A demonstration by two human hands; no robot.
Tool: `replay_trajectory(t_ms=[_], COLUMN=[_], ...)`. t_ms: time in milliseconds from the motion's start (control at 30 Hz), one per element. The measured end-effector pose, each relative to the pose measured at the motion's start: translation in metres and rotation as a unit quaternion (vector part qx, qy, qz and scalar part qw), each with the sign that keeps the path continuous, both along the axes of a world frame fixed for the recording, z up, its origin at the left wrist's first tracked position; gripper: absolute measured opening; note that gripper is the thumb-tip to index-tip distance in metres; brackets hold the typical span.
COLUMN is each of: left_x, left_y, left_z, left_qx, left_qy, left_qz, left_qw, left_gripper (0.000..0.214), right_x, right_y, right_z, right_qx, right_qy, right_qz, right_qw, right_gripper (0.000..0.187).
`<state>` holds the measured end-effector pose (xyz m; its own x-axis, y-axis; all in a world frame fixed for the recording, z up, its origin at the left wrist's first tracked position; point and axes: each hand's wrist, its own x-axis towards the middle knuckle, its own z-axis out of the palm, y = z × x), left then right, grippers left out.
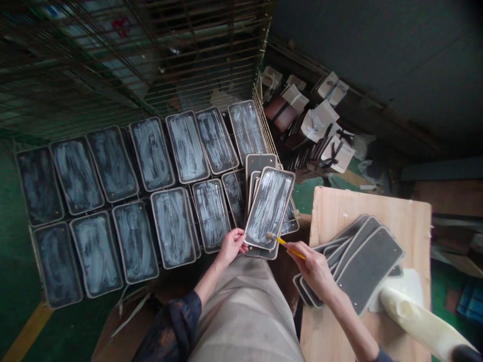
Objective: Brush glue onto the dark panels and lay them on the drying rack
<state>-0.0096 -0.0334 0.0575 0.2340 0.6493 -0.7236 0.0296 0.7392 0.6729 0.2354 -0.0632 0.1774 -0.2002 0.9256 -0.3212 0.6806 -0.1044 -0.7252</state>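
My left hand [231, 245] is closed on the lower left corner of a dark rounded panel [269, 207] smeared with whitish glue, which lies on top of a few more panels. My right hand [314, 266] pinches a yellow-handled brush [285, 245]. The brush's bristle tip touches the bottom edge of the held panel. Below the hands is my lap in beige trousers [245, 311].
Several glue-coated panels [151, 201] lie in rows on a wire rack [268, 136]. A fanned stack of uncoated grey panels [362, 261] rests on a wooden board [377, 206] at right, beside a white glue-crusted container [418, 314]. Bundled parts [320, 125] lie on the floor behind.
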Motion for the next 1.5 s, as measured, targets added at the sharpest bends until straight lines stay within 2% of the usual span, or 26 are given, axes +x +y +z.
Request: replay_trajectory(t_ms=[133,233,333,500,667,800,1000,1133,1233,1367,1500], left_x=[0.001,0.002,0.002,0.001,0.001,0.001,0.000,0.001,0.002,0.002,0.002], left_y=[0.001,0.001,0.000,0.002,0.004,0.004,0.005,0.005,0.005,0.004,0.005], left_z=[0.003,0.007,0.008,0.006,0.006,0.005,0.002,0.000,-0.001,-0.001,0.000], left_qx=[-0.002,-0.014,-0.027,-0.043,-0.041,-0.030,-0.023,-0.018,-0.017,-0.012,-0.009], left_qy=[-0.002,-0.015,-0.026,-0.029,-0.027,-0.022,-0.015,-0.009,-0.006,-0.004,-0.005], left_qz=[0.001,0.011,0.019,0.022,0.021,0.012,0.013,0.018,0.019,0.020,0.020], left_qw=[1.000,1.000,0.999,0.998,0.999,0.999,1.000,1.000,1.000,1.000,1.000], left_gripper=[0.032,0.032,0.033,0.034,0.036,0.037,0.037,0.036,0.035,0.034,0.034], right_x=[0.000,-0.011,-0.023,-0.034,-0.045,-0.050,-0.026,-0.020,-0.027,-0.036,-0.041], right_y=[-0.005,-0.022,-0.038,-0.042,-0.027,-0.005,0.047,0.085,0.104,0.105,0.072], right_z=[-0.003,-0.006,-0.006,-0.001,0.000,-0.008,-0.032,-0.034,-0.034,-0.040,-0.038], right_qx=[0.033,0.017,-0.002,-0.040,-0.030,-0.011,0.084,0.153,0.178,0.162,0.115], right_qy=[-0.028,-0.040,-0.030,0.015,0.067,0.093,0.076,0.049,0.031,0.004,0.023], right_qz=[-0.015,0.006,-0.003,-0.039,-0.058,-0.052,-0.097,-0.124,-0.110,-0.076,-0.065], right_qw=[0.999,0.999,1.000,0.998,0.996,0.994,0.989,0.979,0.977,0.984,0.991], right_gripper=[0.025,0.026,0.025,0.022,0.022,0.022,0.021,0.023,0.024,0.023,0.022])
